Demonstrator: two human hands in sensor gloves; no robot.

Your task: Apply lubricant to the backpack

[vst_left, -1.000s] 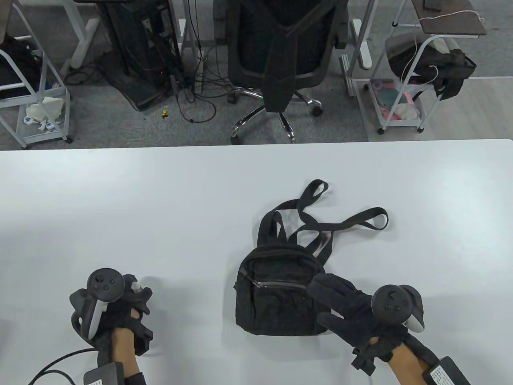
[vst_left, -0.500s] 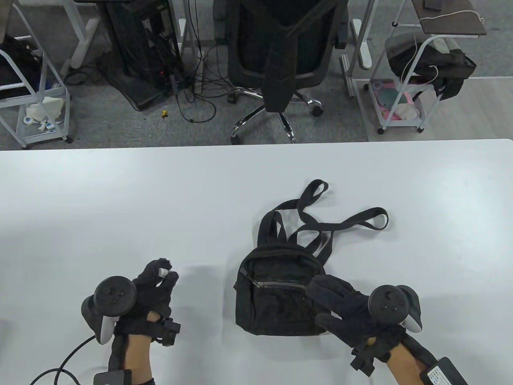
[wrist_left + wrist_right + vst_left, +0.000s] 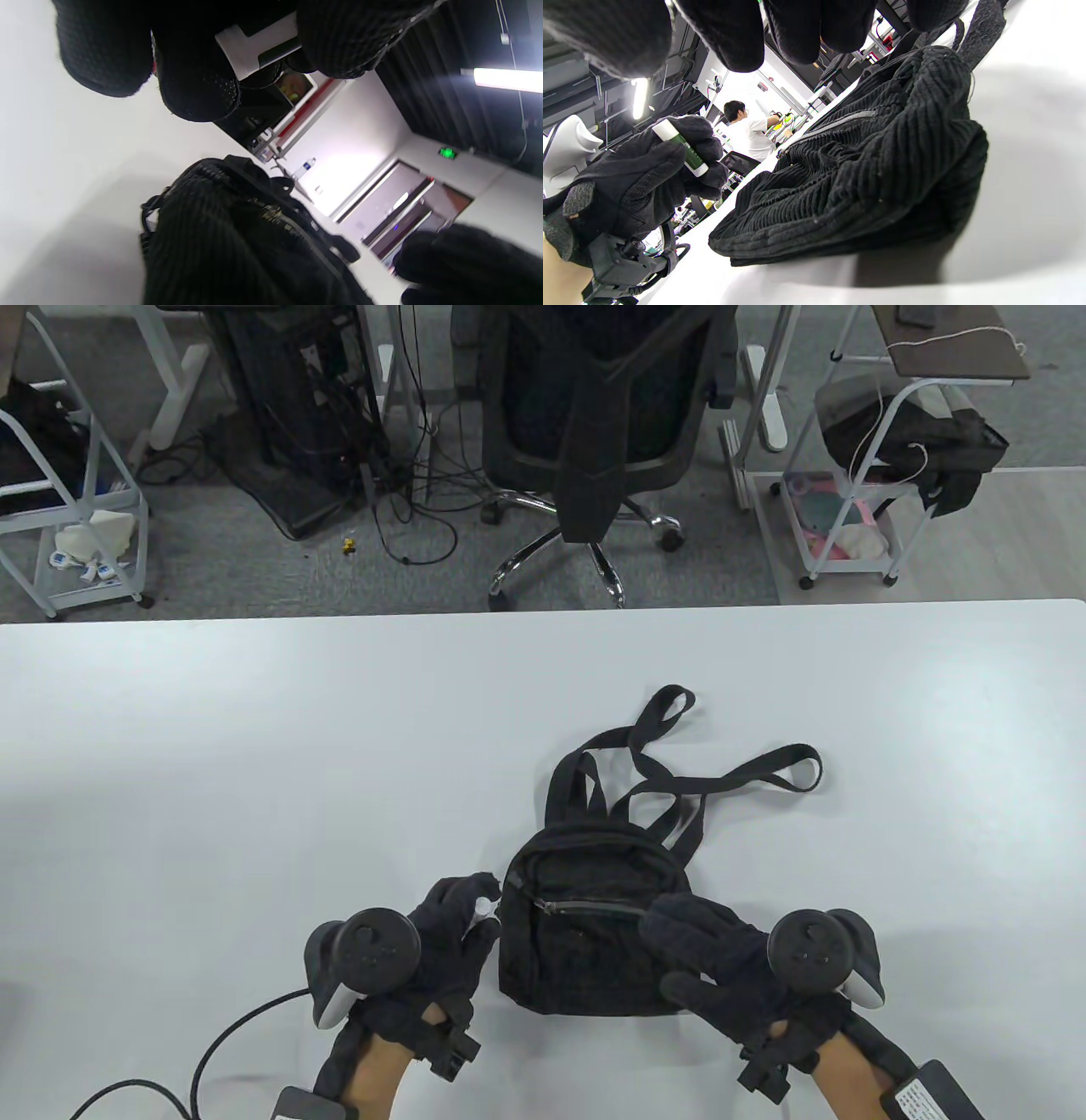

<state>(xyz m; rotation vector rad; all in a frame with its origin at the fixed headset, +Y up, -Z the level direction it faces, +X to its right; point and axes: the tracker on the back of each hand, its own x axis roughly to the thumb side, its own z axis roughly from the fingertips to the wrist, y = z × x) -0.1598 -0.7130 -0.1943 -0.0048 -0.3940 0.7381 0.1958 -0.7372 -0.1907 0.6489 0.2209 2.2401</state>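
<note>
A small black corduroy backpack lies flat on the white table, its straps trailing away from me. Its front zipper shows; it also shows in the left wrist view. My left hand grips a small white and green lubricant stick right beside the backpack's left edge; the stick shows clearly in the right wrist view. My right hand rests with fingers spread on the backpack's right side.
A black office chair stands beyond the table's far edge, with white wire carts at left and right. A black cable trails from my left wrist over the table.
My left hand has moved right with the lubricant stick, from the table's left area to the backpack's left edge. My right hand has stayed on the backpack.
</note>
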